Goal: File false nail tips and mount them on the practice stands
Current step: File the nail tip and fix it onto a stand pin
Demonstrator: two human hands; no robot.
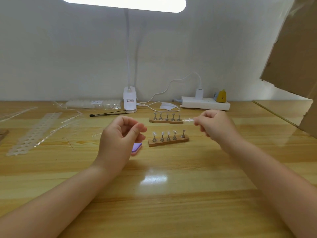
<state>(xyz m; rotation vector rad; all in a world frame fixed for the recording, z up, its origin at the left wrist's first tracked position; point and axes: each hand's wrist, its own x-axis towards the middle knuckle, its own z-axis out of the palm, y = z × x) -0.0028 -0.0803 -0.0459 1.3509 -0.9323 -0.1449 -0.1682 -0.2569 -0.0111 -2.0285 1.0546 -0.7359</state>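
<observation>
Right hand (214, 125) pinches a clear nail tip (188, 120) above the far stand (166, 119); left hand (120, 136) hangs loosely curled, holding nothing, mid-table.

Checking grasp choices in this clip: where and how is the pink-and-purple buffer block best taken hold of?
Pinch the buffer block across its long side faces, coming from above. It lies flat on the table, partly hidden behind the left hand, so only its near end shows.
</observation>
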